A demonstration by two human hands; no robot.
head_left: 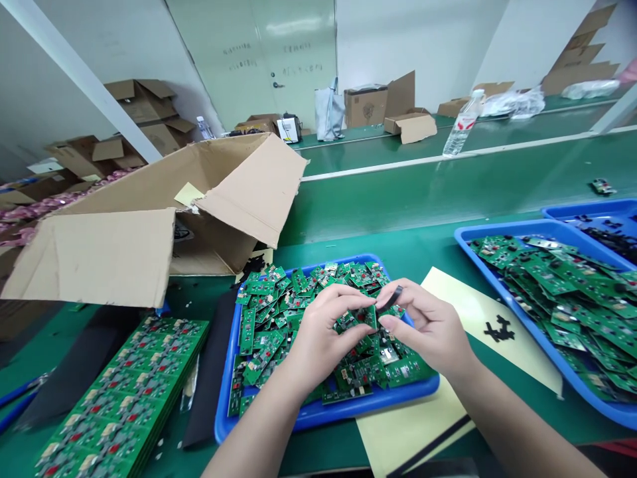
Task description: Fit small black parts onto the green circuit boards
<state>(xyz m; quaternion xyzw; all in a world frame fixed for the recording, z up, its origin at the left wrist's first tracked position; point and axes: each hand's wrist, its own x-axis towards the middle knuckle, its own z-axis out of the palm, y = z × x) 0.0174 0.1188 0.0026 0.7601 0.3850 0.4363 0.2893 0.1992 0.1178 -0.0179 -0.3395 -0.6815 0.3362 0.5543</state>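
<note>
Over a blue tray [223, 398] heaped with small green circuit boards [269, 352], both of my hands meet. Between thumb and fingers, my left hand [318, 338] pinches a small circuit board [369, 318], partly hidden by the fingers. My right hand [432, 322] is closed on a short black strip [391, 300], held against or just beside the board's right edge; whether they touch I cannot tell. Right of the tray, a pale yellow sheet [462, 302] carries a cluster of small black pieces [499, 328]. Another yellow sheet [385, 435] with a long black strip [430, 445] lies nearer.
A second blue tray [522, 312] full of boards stands at right, with another blue tray [557, 212] behind it. Stacked board panels [124, 392] lie left, near blue-handled pliers [20, 398]. An open cardboard box [99, 255] sits behind. A water bottle [462, 126] stands on the ledge.
</note>
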